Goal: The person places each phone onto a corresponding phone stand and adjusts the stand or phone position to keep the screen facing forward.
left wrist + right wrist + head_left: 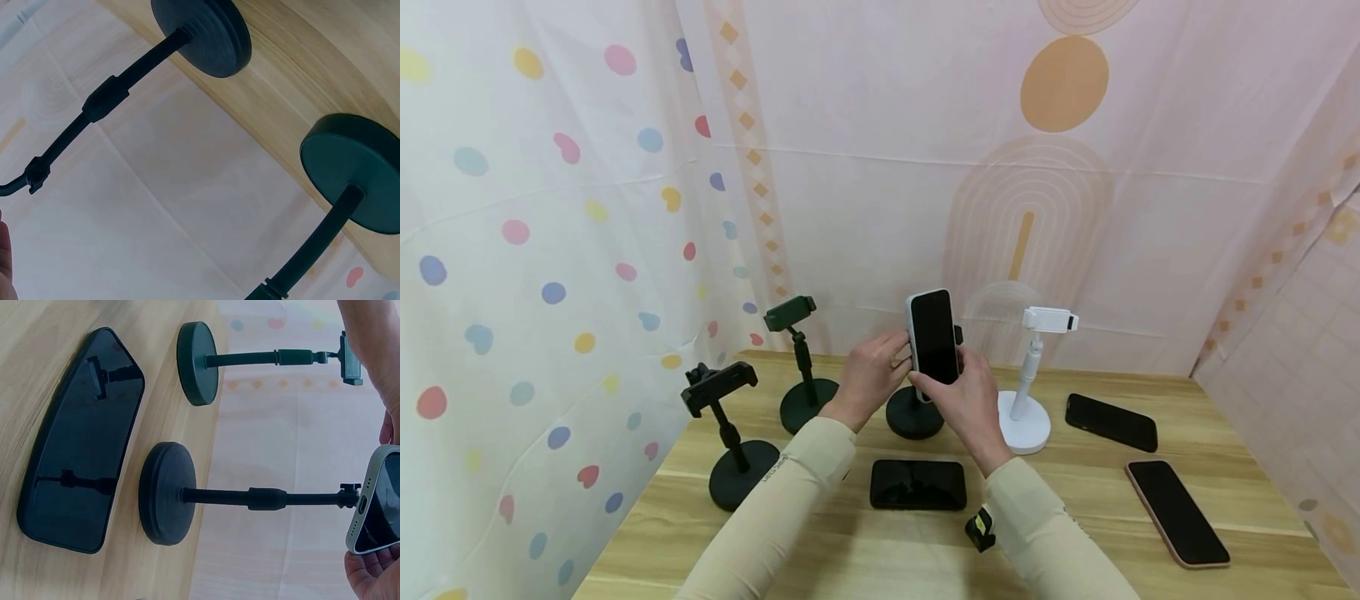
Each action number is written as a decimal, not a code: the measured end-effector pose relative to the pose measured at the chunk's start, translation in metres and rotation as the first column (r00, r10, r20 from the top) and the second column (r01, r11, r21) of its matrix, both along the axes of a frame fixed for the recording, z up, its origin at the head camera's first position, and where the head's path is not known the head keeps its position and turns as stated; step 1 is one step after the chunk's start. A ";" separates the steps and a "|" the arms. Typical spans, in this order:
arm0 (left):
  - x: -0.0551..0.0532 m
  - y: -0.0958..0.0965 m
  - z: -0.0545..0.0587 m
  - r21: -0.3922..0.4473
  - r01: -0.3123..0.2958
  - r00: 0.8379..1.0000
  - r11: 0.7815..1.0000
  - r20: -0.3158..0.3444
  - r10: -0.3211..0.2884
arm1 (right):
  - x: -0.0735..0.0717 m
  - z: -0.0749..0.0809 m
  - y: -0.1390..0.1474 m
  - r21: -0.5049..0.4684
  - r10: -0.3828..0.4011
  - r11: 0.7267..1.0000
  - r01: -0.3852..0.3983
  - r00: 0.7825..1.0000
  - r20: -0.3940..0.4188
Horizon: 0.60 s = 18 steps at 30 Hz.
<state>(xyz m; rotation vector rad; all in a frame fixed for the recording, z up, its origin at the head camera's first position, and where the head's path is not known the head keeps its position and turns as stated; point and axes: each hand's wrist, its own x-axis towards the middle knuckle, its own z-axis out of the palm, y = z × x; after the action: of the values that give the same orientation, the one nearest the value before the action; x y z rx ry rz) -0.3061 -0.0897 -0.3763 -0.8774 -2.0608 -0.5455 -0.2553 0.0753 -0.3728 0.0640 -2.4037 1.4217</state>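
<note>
A smartphone (934, 333) with a pale case is held upright, screen facing me, at the top of a black phone stand (913, 423). My right hand (972, 407) grips its lower right part, thumb across the front of the screen. At the phone's left edge, the curled fingers of my left hand (871, 371) hold its side; some fingertips are hidden behind it. One dark end of the stand's clamp (958, 334) shows past the right edge. In the right wrist view, the stand's pole (269, 499) runs up to the phone's bottom edge.
A green stand (805, 367) and another black stand (730, 433) are on the left, a white stand (1028, 383) on the right. Face-up phones lie in front (917, 485) and at right, one black (1111, 422), one pink-edged (1177, 512). A small black object (980, 530) lies by my right sleeve.
</note>
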 end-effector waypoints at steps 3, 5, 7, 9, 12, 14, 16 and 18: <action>0.001 0.000 0.000 -0.029 -0.012 0.999 0.999 -0.030 0.011 | -0.001 -0.001 0.000 -0.001 -0.004 1.000 0.004 1.000 -0.003; 0.001 -0.001 0.000 -0.055 -0.019 0.999 0.998 -0.048 0.017 | -0.001 -0.001 0.000 0.000 -0.008 1.000 0.008 1.000 -0.011; 0.001 -0.002 0.000 -0.075 -0.019 0.998 0.997 -0.063 0.014 | -0.002 -0.002 0.000 0.000 -0.015 1.000 0.015 1.000 -0.020; 0.001 -0.003 0.000 -0.094 -0.017 0.997 0.995 -0.078 0.009 | -0.003 -0.004 0.001 0.006 -0.025 1.000 0.025 0.999 -0.029; 0.000 -0.005 0.000 -0.115 -0.011 0.995 0.993 -0.095 0.000 | -0.004 -0.006 0.002 0.015 -0.036 0.999 0.037 0.999 -0.036; 0.001 -0.005 0.000 -0.129 -0.012 0.994 0.992 -0.105 -0.002 | -0.004 -0.006 0.002 0.024 -0.044 0.999 0.045 0.998 -0.044; 0.000 -0.006 0.000 -0.137 -0.011 0.994 0.991 -0.112 -0.004 | -0.004 -0.007 0.003 0.028 -0.048 0.998 0.050 0.997 -0.053; 0.000 -0.007 -0.001 -0.138 -0.010 0.993 0.990 -0.120 -0.007 | -0.005 -0.007 0.003 0.032 -0.050 0.998 0.053 0.997 -0.065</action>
<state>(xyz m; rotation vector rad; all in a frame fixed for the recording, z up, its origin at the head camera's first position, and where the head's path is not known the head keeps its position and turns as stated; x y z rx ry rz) -0.3057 -0.0965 -0.3770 -0.9654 -2.0075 -0.3426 -0.2601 0.0778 -0.3803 0.0549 -2.3599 1.3360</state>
